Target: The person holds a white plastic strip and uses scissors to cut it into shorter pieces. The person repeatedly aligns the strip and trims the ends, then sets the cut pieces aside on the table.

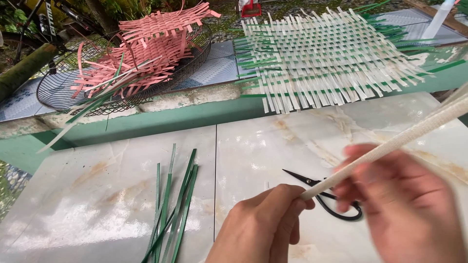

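1. Head view, materials: I am looking down at a glossy marble-look tiled floor [122, 204], pale with brown veining, split by a thin dark grout line.
2. A long white strip [390, 143], flat, stiff and finely textured, runs slantwise from the right edge of the view down to my left hand.
3. Black scissors [324, 195] with looped handles lie on the tile, pointed blades towards the upper left; their handles sit partly behind the strip and my right hand.
4. A loose bundle of thin green strips [173, 209] lies flat on the tile to the left, well apart from the scissors.
5. Beyond a green-painted ledge lies a flat, open-weave mat of white and green strips [326, 56], its ends sticking out all around.
6. To its left, a crumpled pink woven piece [151, 48] rests in a round black wire basket [58, 95].
7. Hand pose: my left hand [265, 226] comes up from the bottom edge, its back towards me, fingers curled and thumb pinching the lower end of the white strip.
8. My right hand [404, 204] is at lower right, blurred, back towards me, sitting just under the strip and over the scissors' handles. I cannot tell whether it is gripping anything.
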